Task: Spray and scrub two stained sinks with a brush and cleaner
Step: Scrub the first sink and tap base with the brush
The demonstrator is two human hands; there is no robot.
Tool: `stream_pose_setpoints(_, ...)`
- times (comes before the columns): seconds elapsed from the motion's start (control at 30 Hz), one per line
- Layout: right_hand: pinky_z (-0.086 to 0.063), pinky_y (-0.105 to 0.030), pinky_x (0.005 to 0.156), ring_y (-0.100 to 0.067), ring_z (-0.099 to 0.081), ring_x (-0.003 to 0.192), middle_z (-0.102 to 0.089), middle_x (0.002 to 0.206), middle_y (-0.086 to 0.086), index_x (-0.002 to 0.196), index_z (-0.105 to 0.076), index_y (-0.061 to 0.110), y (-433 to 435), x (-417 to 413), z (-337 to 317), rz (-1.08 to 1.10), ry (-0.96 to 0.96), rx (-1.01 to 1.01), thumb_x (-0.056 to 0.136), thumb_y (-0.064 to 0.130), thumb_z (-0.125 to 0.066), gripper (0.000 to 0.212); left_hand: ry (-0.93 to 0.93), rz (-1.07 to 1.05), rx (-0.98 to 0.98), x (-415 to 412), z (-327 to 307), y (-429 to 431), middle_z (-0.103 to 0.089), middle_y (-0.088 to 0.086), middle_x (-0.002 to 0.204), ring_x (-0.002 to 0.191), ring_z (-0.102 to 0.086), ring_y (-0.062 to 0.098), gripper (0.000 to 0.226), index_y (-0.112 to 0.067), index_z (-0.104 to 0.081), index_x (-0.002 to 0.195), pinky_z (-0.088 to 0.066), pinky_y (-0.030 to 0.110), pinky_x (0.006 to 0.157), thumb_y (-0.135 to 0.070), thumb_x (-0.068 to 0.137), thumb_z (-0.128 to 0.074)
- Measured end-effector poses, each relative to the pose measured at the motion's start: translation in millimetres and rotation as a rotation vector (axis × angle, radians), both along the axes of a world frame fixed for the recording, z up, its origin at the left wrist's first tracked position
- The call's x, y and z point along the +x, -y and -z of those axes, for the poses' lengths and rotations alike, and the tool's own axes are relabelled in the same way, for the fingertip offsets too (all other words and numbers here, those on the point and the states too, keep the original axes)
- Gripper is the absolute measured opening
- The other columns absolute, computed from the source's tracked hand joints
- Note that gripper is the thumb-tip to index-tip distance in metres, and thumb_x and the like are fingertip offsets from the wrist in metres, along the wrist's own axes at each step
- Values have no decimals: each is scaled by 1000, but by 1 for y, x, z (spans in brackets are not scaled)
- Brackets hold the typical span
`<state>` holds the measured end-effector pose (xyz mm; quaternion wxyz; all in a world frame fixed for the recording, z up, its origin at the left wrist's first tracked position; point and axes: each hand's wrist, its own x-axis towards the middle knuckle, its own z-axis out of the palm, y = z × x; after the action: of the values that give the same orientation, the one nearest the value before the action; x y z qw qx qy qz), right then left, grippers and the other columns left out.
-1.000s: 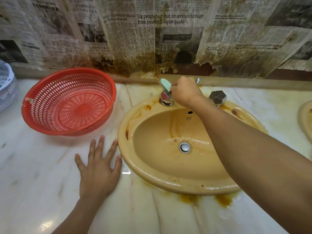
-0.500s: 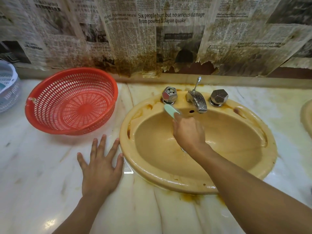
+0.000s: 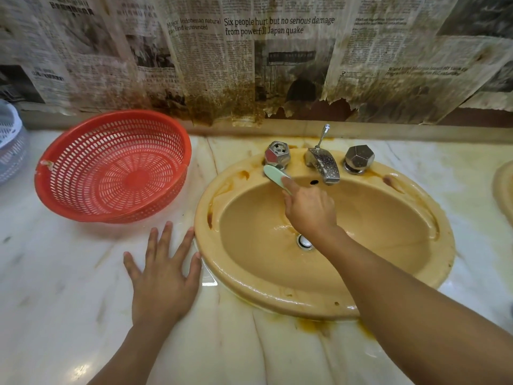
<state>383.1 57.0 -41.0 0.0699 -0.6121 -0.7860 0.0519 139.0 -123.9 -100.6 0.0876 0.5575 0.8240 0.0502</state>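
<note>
The mustard-yellow oval ceramic sink (image 3: 249,290), streaked with brown stains along its rim, sits in a white marble worktop (image 3: 69,301). Over the sink's bowl the right hand (image 3: 311,209) grips a pale green plastic brush (image 3: 273,175), forefinger stretched along its back, the other fingers curled round the handle. The brush head lies on the sink's back rim, just below the left faceted chrome tap knob (image 3: 277,154). The left hand (image 3: 163,276) lies flat, fingers spread, on the worktop against the sink's left edge. Left of the sink stands a tilted red perforated plastic basket (image 3: 111,168). Stained newspaper (image 3: 249,65) covers the wall behind the sink.
</note>
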Motion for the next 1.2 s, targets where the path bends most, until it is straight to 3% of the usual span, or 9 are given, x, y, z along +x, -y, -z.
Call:
stream_pose_setpoints(0.17,-35,-35,66,-36,-66,98,-68,106,-12,140,-54,23,-28,-50,-11,-34,-37,-50,103,17,-47,39,11,-1,4,-2,1,1,6,-10,172,158,15,13,65,-51,-11,160,2,66,122,-68,98,-4)
stream_pose_setpoints(0.3,-38,-35,71,-36,-64,106,-67,112,-14,141,-55,25,-19,-51,-9,87,-127,-94,104,19,-47,38,14,5,19,-2,1,1,5,-10,173,158,14,14,64,-50,-12,160,3,67,122,-68,99,-4)
stream_pose_setpoints(0.43,-39,-35,66,-39,-66,97,-70,102,-15,143,-52,23,14,-43,2,165,-171,-68,104,22,-47,39,9,-1,13,-2,1,0,3,-10,173,158,13,14,63,-50,-14,160,2,67,122,-66,100,-8)
stream_pose_setpoints(0.67,-38,-35,72,-37,-63,109,-65,114,-15,128,-59,16,-23,-77,-8,143,-182,-143,102,14,-44,30,13,4,16,-3,2,0,5,-10,173,158,14,13,64,-50,-14,161,3,67,122,-66,99,-8)
stream_pose_setpoints(0.83,-45,-38,72,-40,-65,101,-69,106,-17,141,-54,26,5,-40,-3,147,-238,-137,104,25,-44,38,24,4,16,-3,2,0,4,-10,173,157,15,13,64,-50,-14,160,4,67,121,-67,99,-8)
stream_pose_setpoints(1.0,-51,-36,82,-31,-62,106,-73,112,-9,141,-61,30,34,-10,11,418,-813,-29,104,36,-49,40,25,3,11,-2,2,0,5,-10,173,157,15,13,63,-50,-14,160,3,67,121,-65,100,-10)
stream_pose_setpoints(1.07,-56,-39,67,-32,-65,89,-72,101,-8,131,-69,30,18,-27,5,583,-1101,-138,100,37,-52,36,22,2,12,-2,1,-1,5,-11,172,157,15,12,62,-51,-13,160,3,67,121,-65,100,-10)
stream_pose_setpoints(1.13,-42,-27,44,-25,-55,60,-63,80,-4,110,-73,28,-11,-42,-5,793,-1367,-278,101,28,-51,23,21,-1,9,-1,1,-1,6,-11,172,157,16,12,62,-51,-13,160,3,67,121,-65,100,-9)
stream_pose_setpoints(1.2,-32,-20,41,-18,-43,51,-52,71,-2,93,-66,22,-35,-49,-13,947,-1506,-397,102,18,-47,21,14,0,4,-1,1,-1,6,-11,172,157,16,13,62,-51,-12,160,4,67,121,-65,100,-8)
